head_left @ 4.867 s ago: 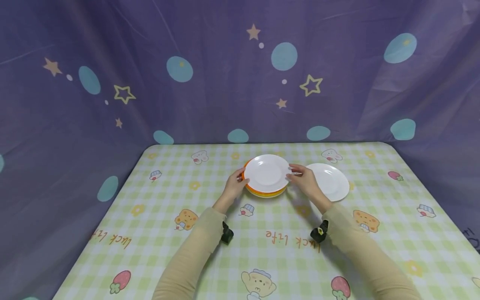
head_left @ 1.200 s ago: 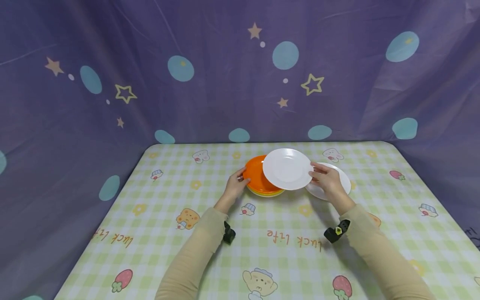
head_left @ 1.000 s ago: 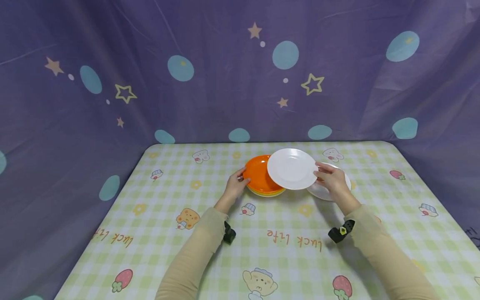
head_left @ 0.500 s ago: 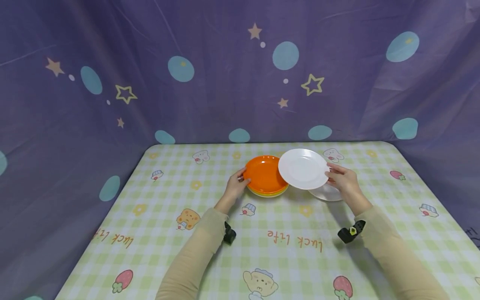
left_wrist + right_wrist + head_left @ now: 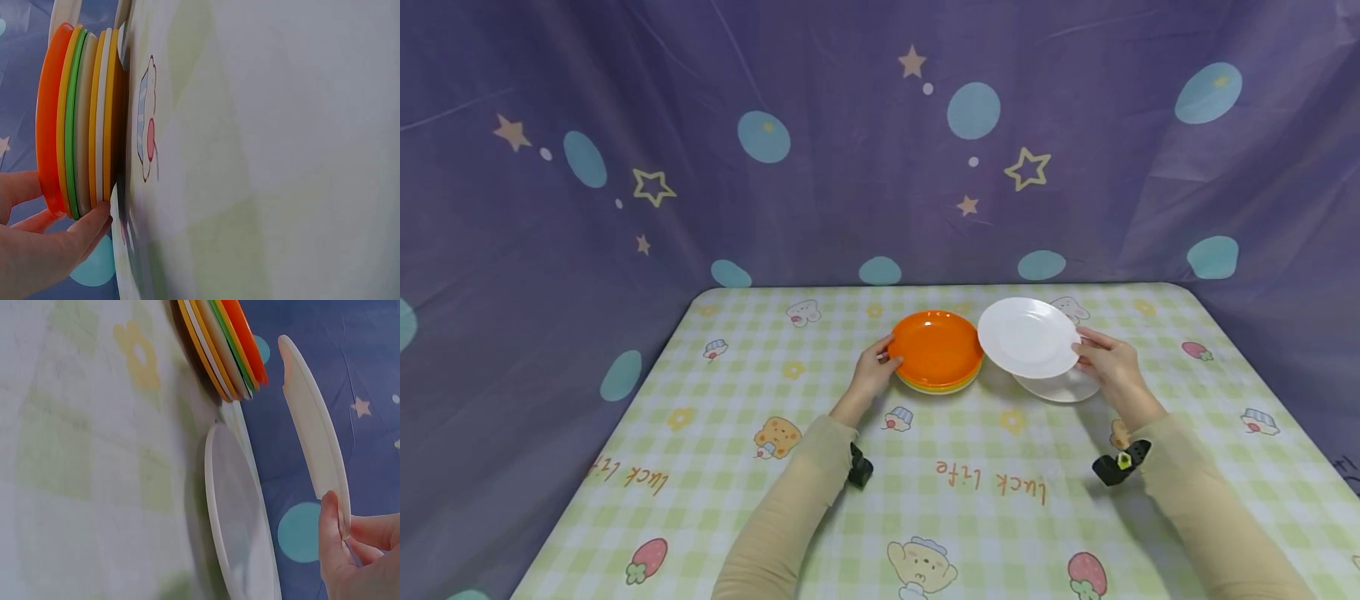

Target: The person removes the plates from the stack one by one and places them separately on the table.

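My right hand (image 5: 1116, 371) pinches the right rim of a white plate (image 5: 1028, 337), thumb on one face and fingers on the other. In the right wrist view that plate is raised and tilted, well above a second white plate (image 5: 234, 500) lying on the table. From the head, the raised plate covers much of the lower one. At the left, my left hand (image 5: 871, 373) holds the left edge of a stack of plates topped by an orange plate (image 5: 936, 348). The left wrist view shows the stack's orange, yellow, green, beige and white rims (image 5: 81, 125) between thumb and fingers.
A green-and-white checked cloth (image 5: 820, 517) with cartoon prints covers the table. Behind it hangs a purple curtain (image 5: 850, 217) with stars and blue ovals. A black camera (image 5: 1120, 462) is strapped at the right wrist, another (image 5: 860, 467) at the left.
The white plate has been lifted off the stack and carried right by my right hand, uncovering the orange plate. It now overlaps the second white plate in view. My left hand stays put.
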`<state>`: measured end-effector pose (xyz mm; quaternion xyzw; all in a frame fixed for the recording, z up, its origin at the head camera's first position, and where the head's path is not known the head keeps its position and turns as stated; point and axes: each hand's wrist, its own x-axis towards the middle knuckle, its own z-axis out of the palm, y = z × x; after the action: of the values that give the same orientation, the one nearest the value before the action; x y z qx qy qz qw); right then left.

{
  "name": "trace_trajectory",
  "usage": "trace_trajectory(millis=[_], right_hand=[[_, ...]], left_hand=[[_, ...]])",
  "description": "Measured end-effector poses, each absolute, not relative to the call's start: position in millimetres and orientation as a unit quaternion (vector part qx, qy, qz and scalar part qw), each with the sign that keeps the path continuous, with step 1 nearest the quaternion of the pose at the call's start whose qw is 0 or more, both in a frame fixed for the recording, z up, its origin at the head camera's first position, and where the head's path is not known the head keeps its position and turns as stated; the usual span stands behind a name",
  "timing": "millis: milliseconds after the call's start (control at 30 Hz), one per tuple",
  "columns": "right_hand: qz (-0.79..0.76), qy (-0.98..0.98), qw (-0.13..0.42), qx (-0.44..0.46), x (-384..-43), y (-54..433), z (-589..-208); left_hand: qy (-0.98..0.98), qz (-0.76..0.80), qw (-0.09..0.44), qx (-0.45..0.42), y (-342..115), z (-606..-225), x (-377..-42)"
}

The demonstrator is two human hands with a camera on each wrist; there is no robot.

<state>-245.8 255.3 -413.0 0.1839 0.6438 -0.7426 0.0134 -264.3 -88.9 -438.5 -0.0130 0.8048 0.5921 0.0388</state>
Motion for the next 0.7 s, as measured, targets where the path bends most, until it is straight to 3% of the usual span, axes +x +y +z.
trace_trajectory(millis=[467, 700], right_hand=[[-0.766, 0.597, 0.039, 0.235, -246.0, 283.8, -412.1], [-0.782, 0.582, 0.024, 0.22, -245.5, 300.6, -422.9]], left_hand=[[0.802, 0.596, 0.036, -0.013, -88.3, -438.3, -264.8], [0.805, 0.593, 0.038, -0.012, -88.9, -440.4, -265.8]])
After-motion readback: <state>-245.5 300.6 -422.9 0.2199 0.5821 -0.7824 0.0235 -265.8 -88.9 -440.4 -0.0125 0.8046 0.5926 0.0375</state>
